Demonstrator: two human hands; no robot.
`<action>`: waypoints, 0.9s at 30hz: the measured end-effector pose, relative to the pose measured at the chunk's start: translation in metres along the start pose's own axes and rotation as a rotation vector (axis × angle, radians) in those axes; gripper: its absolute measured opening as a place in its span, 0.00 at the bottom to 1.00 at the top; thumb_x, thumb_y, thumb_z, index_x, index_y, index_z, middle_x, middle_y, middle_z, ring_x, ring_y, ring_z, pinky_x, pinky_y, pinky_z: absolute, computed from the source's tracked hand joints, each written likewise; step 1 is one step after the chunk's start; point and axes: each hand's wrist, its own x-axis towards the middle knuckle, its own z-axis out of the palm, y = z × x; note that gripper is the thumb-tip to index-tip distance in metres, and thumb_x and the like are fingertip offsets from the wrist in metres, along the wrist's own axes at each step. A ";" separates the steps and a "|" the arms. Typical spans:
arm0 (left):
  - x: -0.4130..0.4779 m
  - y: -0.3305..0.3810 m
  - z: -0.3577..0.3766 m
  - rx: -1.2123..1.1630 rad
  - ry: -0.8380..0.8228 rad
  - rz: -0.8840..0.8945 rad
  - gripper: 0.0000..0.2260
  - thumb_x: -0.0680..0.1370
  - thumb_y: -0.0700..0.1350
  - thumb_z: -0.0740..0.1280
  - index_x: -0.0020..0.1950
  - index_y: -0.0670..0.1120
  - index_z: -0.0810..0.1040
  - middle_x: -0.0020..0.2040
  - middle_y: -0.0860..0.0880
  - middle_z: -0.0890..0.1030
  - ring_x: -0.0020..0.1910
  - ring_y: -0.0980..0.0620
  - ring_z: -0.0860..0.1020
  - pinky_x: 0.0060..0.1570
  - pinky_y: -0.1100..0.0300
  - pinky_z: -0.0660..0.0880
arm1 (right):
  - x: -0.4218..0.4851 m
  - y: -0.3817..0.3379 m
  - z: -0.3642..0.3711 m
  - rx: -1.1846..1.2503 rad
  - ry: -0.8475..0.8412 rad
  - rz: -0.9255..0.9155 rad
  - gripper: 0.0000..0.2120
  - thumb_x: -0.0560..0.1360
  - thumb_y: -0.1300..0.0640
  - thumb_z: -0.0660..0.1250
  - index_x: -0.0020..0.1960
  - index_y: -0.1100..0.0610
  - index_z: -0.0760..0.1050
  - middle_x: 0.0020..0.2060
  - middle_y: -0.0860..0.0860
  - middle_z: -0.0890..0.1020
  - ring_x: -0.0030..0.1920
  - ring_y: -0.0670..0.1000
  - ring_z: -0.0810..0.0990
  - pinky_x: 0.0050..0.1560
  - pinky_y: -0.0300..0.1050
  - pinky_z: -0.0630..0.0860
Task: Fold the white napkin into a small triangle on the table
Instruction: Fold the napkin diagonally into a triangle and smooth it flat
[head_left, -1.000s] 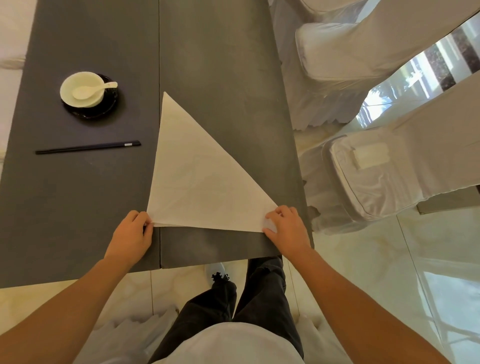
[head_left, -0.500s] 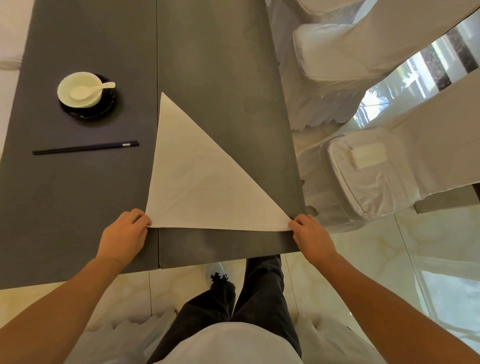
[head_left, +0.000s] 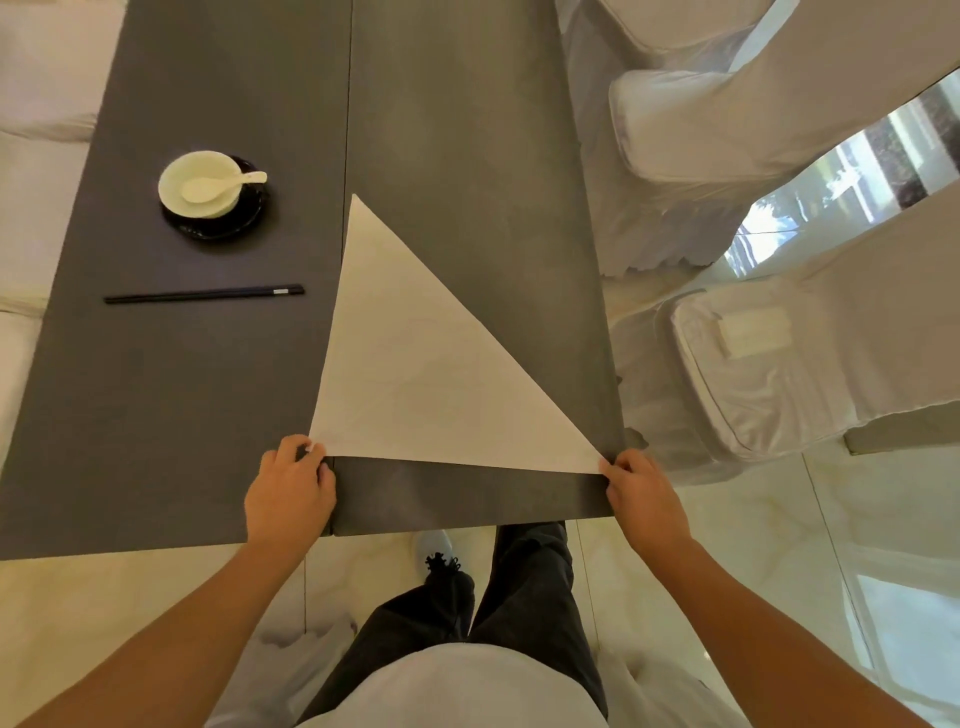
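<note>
Pinching one napkin (head_left: 426, 374), two corners: left hand (head_left: 291, 493), right hand (head_left: 644, 499).

Found napkin (head_left: 415, 374) flat on table (head_left: 467, 130), pinched at 7 o'clock corner by left hand (head_left: 288, 493), at 4 o'clock corner by right hand (head_left: 644, 499). Saw bowl (head_left: 174, 195) on saucer (head_left: 244, 218) at 10 o'clock from napkin, spoon (head_left: 213, 188) inside; chopsticks (head_left: 202, 295) at 9 o'clock; chairs (head_left: 753, 374) at 3 o'clock, beside table.

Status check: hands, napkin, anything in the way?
Left hand pinches near-left corner, right hand near-right. White napkin flat, large triangle. Chopsticks and bowl off left, apart.
</note>
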 end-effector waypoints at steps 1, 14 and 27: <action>0.001 0.004 0.001 0.007 -0.005 -0.018 0.13 0.82 0.48 0.63 0.63 0.44 0.79 0.68 0.45 0.74 0.62 0.44 0.74 0.51 0.50 0.81 | 0.002 0.000 0.000 -0.007 0.002 -0.008 0.09 0.81 0.57 0.64 0.60 0.56 0.75 0.55 0.55 0.78 0.50 0.52 0.78 0.56 0.46 0.79; 0.022 0.000 -0.005 -0.149 0.029 -0.095 0.10 0.82 0.42 0.65 0.59 0.42 0.83 0.58 0.45 0.80 0.54 0.44 0.79 0.56 0.48 0.79 | 0.021 0.001 -0.023 -0.280 -0.170 -0.265 0.14 0.80 0.56 0.66 0.65 0.52 0.76 0.60 0.52 0.78 0.56 0.51 0.77 0.63 0.42 0.75; 0.005 0.081 0.004 0.087 0.021 0.415 0.18 0.78 0.44 0.69 0.68 0.43 0.77 0.70 0.40 0.75 0.66 0.38 0.75 0.62 0.47 0.74 | 0.034 -0.047 -0.036 -0.302 -0.054 -0.115 0.16 0.77 0.54 0.67 0.65 0.51 0.76 0.59 0.50 0.79 0.59 0.53 0.76 0.61 0.48 0.75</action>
